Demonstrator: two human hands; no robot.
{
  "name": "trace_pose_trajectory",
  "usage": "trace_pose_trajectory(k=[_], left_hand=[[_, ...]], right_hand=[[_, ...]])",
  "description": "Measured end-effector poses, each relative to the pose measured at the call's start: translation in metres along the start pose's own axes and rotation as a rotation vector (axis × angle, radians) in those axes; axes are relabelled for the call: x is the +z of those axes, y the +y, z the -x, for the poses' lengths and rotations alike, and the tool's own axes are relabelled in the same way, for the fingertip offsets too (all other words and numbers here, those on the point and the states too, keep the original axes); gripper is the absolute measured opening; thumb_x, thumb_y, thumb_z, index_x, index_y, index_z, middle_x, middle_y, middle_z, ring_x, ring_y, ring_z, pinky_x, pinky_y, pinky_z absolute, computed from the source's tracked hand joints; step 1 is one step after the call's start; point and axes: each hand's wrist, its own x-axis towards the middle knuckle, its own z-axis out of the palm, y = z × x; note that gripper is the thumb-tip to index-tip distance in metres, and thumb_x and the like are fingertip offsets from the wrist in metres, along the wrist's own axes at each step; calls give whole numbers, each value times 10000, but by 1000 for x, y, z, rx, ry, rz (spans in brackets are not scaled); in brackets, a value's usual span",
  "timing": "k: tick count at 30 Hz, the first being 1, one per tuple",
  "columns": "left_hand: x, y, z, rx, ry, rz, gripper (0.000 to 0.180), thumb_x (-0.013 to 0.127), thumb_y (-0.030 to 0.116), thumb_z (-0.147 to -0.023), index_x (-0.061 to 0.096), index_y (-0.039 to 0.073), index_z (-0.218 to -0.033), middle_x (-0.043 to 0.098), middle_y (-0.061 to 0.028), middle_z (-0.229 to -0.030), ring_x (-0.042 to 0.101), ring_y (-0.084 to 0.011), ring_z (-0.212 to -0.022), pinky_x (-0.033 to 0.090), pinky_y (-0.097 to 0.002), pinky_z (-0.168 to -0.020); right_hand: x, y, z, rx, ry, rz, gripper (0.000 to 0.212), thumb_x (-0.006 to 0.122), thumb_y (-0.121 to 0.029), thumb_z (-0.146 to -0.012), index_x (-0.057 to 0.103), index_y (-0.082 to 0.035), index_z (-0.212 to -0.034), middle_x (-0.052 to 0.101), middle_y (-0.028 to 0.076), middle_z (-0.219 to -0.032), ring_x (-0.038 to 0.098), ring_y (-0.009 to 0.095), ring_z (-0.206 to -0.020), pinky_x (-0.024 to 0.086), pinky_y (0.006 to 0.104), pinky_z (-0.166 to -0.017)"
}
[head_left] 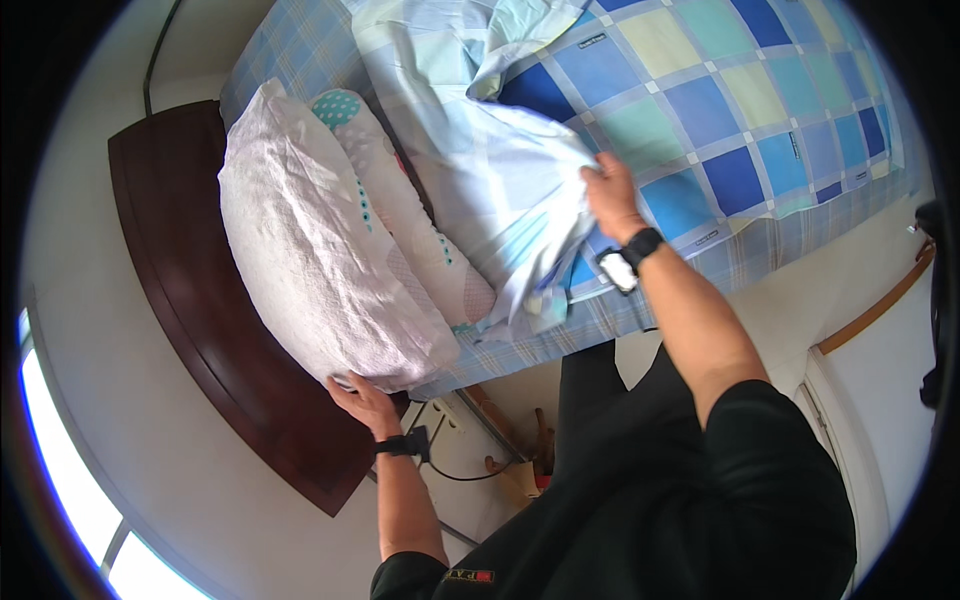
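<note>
My right hand (pixel 612 195) is closed on the edge of a blue-and-white checked quilt (pixel 480 160), whose pale underside is turned up in loose folds. At the head of the bed, my left hand (pixel 364 402) touches the near end of a white pillow (pixel 300 240), fingers stretched apart against its edge. Beside that pillow, on the quilt's side, lies a second, patterned pillow (pixel 440 255) with teal dots. Part of it is hidden under the white one. The quilt's patterned face (pixel 700 110) spreads over the right of the bed.
A dark brown headboard (pixel 200 270) stands behind the pillows. Plaid bedding (pixel 780 245) hangs along the near side of the mattress. Below the bed's edge are a white cabinet-like piece (pixel 440 425) and a dark cable (pixel 468 478). A white door (pixel 830 430) is at the right.
</note>
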Motion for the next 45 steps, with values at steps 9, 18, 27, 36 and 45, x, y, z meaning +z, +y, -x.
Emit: trace_pose_trajectory(k=[9, 18, 27, 36, 45], left_hand=[[99, 263, 219, 343, -549, 238, 1172, 986, 230, -782, 280, 25, -1695, 278, -297, -1703, 326, -460, -1571, 337, -522, -1281], [241, 472, 225, 645, -702, 148, 1363, 1020, 233, -654, 207, 54, -1734, 317, -342, -1697, 301, -496, -1579, 248, -533, -1330], [302, 443, 207, 676, -874, -170, 587, 805, 312, -894, 661, 50, -1399, 736, -250, -1315, 704, -472, -1167, 541, -504, -1038], [249, 459, 231, 1139, -529, -27, 170, 786, 78, -884, 664, -19, -816, 630, -244, -1392, 565, -492, -1297, 413, -634, -1113], [209, 439, 272, 649, -809, 208, 273, 702, 97, -1026, 563, 2, -812, 573, -159, -734, 556, -345, -661, 452, -435, -622]], right_hand=[[-279, -142, -20, -148, -27, -621, 204, 772, -77, -996, 734, -17, -1187, 749, 39, -1042, 696, 130, -934, 558, 309, -823], [-517, -80, -73, 27, 281, -193, 572, 811, -164, -981, 579, -24, -1485, 670, 131, -1347, 694, 202, -1134, 608, 349, -898], [-733, 22, -173, 15, 910, 314, 992, 825, -256, -949, 245, 93, -1674, 333, 279, -1739, 300, 385, -1635, 238, 433, -1354], [-793, -4, -209, -152, 835, 1206, 551, 759, -190, -891, 674, -48, -1416, 245, 325, -1746, 331, 548, -1565, 325, 542, -1295], [-910, -22, -257, -18, 530, 1721, 614, 629, -308, -967, 610, 8, -1492, 575, 289, -1552, 542, 446, -1439, 404, 543, -1242]])
